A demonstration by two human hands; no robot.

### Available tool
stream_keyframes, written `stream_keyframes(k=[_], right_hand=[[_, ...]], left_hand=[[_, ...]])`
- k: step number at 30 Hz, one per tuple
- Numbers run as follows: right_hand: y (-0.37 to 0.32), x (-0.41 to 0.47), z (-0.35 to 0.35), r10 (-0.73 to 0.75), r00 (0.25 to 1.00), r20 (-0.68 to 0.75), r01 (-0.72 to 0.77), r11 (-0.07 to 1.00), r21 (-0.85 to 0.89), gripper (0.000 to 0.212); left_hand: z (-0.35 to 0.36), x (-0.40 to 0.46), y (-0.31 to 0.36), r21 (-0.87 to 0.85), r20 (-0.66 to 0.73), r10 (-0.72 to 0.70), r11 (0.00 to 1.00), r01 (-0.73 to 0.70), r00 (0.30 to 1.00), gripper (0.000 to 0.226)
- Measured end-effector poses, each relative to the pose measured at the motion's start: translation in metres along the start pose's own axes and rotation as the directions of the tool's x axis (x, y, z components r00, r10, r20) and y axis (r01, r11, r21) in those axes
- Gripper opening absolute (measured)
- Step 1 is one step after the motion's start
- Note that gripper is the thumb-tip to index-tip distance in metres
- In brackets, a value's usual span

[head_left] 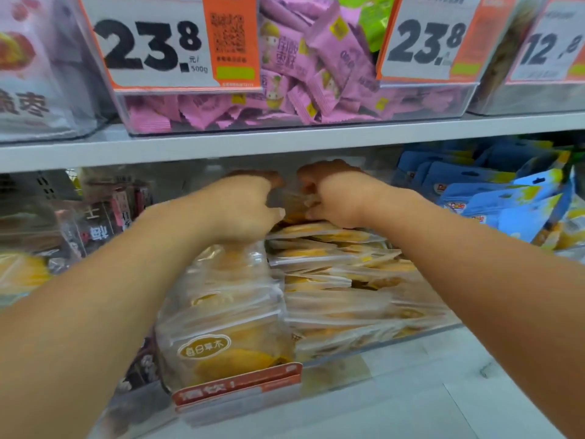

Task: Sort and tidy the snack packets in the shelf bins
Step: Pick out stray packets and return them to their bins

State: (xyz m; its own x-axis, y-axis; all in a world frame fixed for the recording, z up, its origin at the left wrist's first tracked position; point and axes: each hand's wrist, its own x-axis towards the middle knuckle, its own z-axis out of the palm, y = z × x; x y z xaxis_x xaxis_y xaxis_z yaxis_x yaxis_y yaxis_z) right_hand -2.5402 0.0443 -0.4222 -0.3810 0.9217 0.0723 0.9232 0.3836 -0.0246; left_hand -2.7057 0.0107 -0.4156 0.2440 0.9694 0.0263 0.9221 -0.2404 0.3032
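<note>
1. Nearest, at the front lip of the clear bin (380, 345), a red tag (237, 386) sits below an upright row of yellow packets (221, 312); their faces look outward and the row runs back into the shelf (285, 139).
2. Beside that row, to its right, a flat stack (342, 267) of the same packets lies with long edges running left to right; the stack looks loose, edges uneven.
3. Above the stack's rear, the left hand (243, 207) and the right hand (332, 194) meet, thumbs almost touching; both are curled on a packet (292, 205) held between them, though blur hides the exact hold.
4. That packet lies straight ahead, midway between the hands, neither nearer; its long axis seems to span from hand to hand; I judge the coming move turns on lowering it square onto the stack or standing it behind the row.
5. Farther off, blue bags (493, 198) fill the right bin; pink sachets (316, 74) fill the bin above.
</note>
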Motion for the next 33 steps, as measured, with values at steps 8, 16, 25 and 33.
stream_keyframes(k=[8,16,25,33], right_hand=[[0.024,0.012,0.009,0.028,0.999,0.02,-0.031,0.991,0.128,0.022],[0.006,0.038,0.022,-0.14,0.986,0.087,0.132,0.987,0.09,0.052],[0.004,0.047,0.017,-0.087,0.995,-0.046,0.088,0.996,0.021,0.011],[0.005,0.064,0.03,-0.128,0.99,-0.061,0.137,0.974,0.18,0.025]], left_hand=[[0.022,0.016,-0.012,0.102,0.009,-0.021,0.995,0.02,1.0,0.048],[0.014,0.027,-0.032,0.213,-0.061,-0.064,0.974,0.075,0.996,0.075],[0.012,0.026,-0.033,0.305,-0.085,-0.114,0.943,0.135,0.99,0.068],[0.007,0.031,-0.03,0.243,-0.037,-0.173,0.954,0.177,0.984,0.075]])
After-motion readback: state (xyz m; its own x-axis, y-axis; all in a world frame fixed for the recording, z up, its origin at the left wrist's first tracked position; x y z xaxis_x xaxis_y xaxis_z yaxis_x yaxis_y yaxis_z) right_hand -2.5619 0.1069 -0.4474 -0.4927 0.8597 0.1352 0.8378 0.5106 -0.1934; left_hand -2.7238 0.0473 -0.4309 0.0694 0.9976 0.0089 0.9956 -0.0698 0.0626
